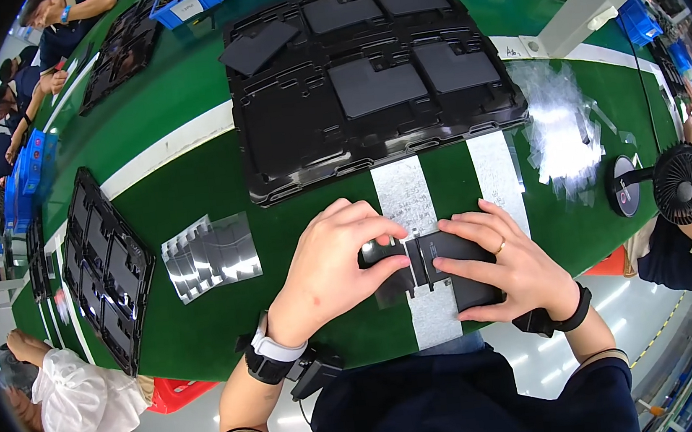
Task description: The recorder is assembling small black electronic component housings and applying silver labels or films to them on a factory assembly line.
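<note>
Navy shirt point(468, 410) sat closest. Right grip point(524, 266) splayed open over a black panel point(474, 290). Couldn't tell if left grip point(326, 264) held anything, tbh.

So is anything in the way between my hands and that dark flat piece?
Nothing visible. Your right hand rests on the dark flat piece, fingers spread, and your left hand has its fingers at the piece's left edge. The big black tray lies beyond both hands, not between.
</note>
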A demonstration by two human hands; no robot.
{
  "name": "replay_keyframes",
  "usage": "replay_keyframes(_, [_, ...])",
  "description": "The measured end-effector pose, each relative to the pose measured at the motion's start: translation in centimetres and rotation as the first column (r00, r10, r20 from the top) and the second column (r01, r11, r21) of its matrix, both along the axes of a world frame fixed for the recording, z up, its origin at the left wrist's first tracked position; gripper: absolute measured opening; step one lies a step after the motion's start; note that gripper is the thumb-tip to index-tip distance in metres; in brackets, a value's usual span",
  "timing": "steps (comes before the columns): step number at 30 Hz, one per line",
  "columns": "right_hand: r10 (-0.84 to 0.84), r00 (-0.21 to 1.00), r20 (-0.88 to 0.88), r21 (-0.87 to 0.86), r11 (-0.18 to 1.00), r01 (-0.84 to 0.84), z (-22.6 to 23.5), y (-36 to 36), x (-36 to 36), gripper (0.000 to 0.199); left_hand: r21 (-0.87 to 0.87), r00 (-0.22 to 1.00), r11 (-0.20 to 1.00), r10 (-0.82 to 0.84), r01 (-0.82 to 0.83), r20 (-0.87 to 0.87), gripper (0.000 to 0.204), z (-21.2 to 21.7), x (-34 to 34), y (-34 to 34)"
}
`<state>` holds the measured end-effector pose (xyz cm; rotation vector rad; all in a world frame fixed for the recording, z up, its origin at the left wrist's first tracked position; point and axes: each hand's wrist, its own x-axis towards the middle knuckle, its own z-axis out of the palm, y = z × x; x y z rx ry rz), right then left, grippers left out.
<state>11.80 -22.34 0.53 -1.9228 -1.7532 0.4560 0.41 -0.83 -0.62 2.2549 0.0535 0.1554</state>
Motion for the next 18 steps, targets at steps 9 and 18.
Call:
replay_keyframes(9, [-0.003, 1.0, 0.007, -0.003, 1.0, 0.003, -0.04, 0.06, -0.01, 0.058, 0.0, 1.0, 1.0, -0.002, 0.002, 0.004, 0.027, -0.09, 0.01, 0.01])
replay_keyframes(18, [-0.007, 0.999, 0.034, 0.022, 1.0, 0.007, 0.3, 0.33, 0.11, 0.058, -0.045, 0.999, 0.998, 0.032, -0.031, 0.02, 0.053, 0.04, -0.01, 0.13])
